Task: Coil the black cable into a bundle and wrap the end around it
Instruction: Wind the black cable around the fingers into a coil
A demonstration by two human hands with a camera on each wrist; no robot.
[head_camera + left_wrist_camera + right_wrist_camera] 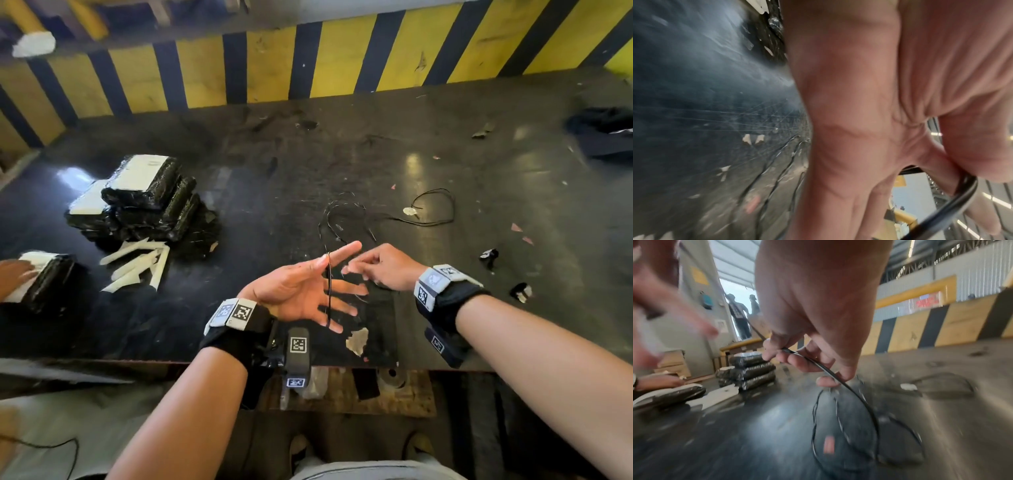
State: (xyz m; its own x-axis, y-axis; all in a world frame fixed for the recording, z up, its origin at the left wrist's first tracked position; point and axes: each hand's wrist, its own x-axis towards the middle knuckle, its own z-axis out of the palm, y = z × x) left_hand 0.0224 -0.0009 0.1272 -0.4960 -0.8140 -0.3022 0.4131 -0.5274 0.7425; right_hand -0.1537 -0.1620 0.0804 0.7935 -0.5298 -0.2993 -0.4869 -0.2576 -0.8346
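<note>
The black cable (329, 291) runs in a strand across my left hand (329, 287), from the top digit down to the lowest finger. That hand is palm up with its fingers spread straight. In the left wrist view the cable (953, 206) curves round the base of a digit. Just to the right, my right hand (356, 270) pinches the cable (838, 379) between thumb and fingertips (781, 352). The rest of the cable lies loose on the dark table (445, 308), in curls (346, 212) and a loop (435, 205) farther back.
A stack of black wrapped packages (147, 202) and white strips (137, 263) sit at the left. Another person's hand (13, 274) rests on a package (44, 277). A yellow-and-black striped barrier (308, 61) bounds the far side. Dark cloth (603, 130) lies far right; scraps are scattered about.
</note>
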